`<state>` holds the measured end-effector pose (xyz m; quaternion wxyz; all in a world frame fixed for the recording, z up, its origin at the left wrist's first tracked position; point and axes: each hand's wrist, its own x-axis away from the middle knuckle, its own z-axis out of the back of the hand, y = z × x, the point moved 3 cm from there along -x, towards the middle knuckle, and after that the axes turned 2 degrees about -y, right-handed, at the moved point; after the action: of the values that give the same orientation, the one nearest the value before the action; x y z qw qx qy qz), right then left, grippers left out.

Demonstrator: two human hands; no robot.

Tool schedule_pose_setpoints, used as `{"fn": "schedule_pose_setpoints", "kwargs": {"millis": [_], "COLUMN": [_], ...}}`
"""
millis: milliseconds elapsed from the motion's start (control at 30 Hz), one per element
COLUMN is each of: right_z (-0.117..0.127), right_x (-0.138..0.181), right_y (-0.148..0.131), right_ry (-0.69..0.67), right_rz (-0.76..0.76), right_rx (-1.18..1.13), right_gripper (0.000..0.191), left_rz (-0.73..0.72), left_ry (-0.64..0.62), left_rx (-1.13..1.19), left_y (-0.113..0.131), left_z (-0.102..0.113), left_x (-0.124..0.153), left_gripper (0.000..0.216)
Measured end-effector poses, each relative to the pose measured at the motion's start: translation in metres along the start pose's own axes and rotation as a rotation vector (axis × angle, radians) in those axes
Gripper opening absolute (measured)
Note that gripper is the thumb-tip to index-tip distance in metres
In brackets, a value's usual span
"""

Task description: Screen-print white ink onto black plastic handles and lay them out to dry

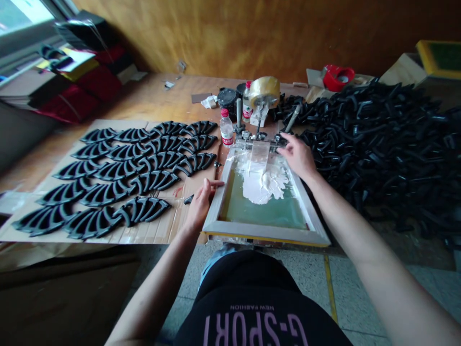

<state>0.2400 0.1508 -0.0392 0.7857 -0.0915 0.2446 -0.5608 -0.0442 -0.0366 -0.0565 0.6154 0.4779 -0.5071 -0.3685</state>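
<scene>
A screen-printing frame [313,226] lies in front of me, with a pool of thick white paint [259,187] on its green mesh. My left hand [200,204] is beside the frame's left rail, fingers curled, thumb or a finger stretched to the rail. The end of a small black plastic piece [188,199] sticks out at its outer side; the rest is hidden behind the hand. My right hand [300,157] is open over the far right corner, its fingertips apart near the hinge clamp [279,138]. Clear tape [260,156] covers the far middle of the mesh.
Rows of black curved plastic pieces [108,182] lie on cardboard [158,226] at left. A big heap of black pieces [382,154] fills the right side. Behind the frame stand a red-capped bottle [226,129], a tape roll [264,91], and a black jar [227,98]. A red tape dispenser [337,78] is farther back.
</scene>
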Motion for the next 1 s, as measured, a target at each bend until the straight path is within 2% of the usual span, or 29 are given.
{"fn": "schedule_pose_setpoints", "kwargs": {"millis": [67, 133, 233, 300, 367, 400, 500, 533, 600, 667, 733, 833, 867, 933, 1000], "right_z": [0.008, 0.001, -0.038, -0.067, -0.088, -0.093, -0.095, -0.094, -0.091, -0.085, -0.073, -0.051, -0.045, -0.04, -0.043], "right_x": [0.009, 0.032, 0.076, 0.101, 0.118, 0.123, 0.136, 0.14, 0.149, 0.153, 0.152, 0.151, 0.154, 0.167, 0.183], "right_y": [0.034, 0.052, 0.044, 0.023, 0.0, -0.011, -0.048, -0.062, -0.086, -0.088, -0.058, 0.032, 0.063, 0.112, 0.143], "right_ry": [0.044, 0.011, -0.172, -0.318, -0.421, -0.444, -0.424, -0.402, -0.385, -0.399, -0.378, -0.313, -0.322, -0.388, -0.416], "right_rz": [-0.109, -0.149, -0.034, 0.075, 0.101, 0.065, -0.055, -0.03, 0.138, 0.304, 0.294, 0.041, -0.029, -0.06, -0.045], "right_rx": [0.028, 0.052, 0.047, 0.081, 0.14, 0.16, 0.144, 0.11, -0.013, -0.172, -0.222, 0.034, 0.142, 0.293, 0.362], "right_gripper": [0.035, 0.035, 0.027, 0.021, 0.017, 0.015, 0.016, 0.015, 0.013, 0.017, 0.03, 0.035, 0.035, 0.035, 0.034], "left_rz": [-0.124, -0.261, -0.317, -0.302, -0.206, -0.091, 0.373, 0.447, 0.506, 0.487, 0.449, 0.375, 0.355, 0.3, 0.257], "left_ry": [0.025, 0.03, -0.011, 0.019, 0.04, -0.002, -0.259, -0.303, -0.292, -0.169, 0.002, 0.241, 0.298, 0.383, 0.436], "left_rx": [0.11, 0.244, 0.359, 0.407, 0.429, 0.41, 0.306, 0.321, 0.394, 0.412, 0.339, 0.273, 0.268, 0.225, 0.099], "left_y": [0.031, 0.061, 0.09, 0.089, 0.067, 0.049, -0.018, -0.037, -0.066, -0.085, -0.098, -0.11, -0.114, -0.121, -0.13], "left_z": [-0.007, -0.016, -0.031, -0.039, -0.049, -0.057, -0.084, -0.089, -0.088, -0.069, -0.035, 0.024, 0.041, 0.068, 0.086], "left_x": [-0.008, -0.021, -0.04, -0.042, -0.032, -0.023, 0.015, 0.027, 0.042, 0.043, 0.037, 0.03, 0.03, 0.032, 0.034], "left_gripper": [0.058, 0.054, 0.058, 0.064, 0.066, 0.067, 0.065, 0.062, 0.054, 0.045, 0.037, 0.03, 0.028, 0.028, 0.029]}}
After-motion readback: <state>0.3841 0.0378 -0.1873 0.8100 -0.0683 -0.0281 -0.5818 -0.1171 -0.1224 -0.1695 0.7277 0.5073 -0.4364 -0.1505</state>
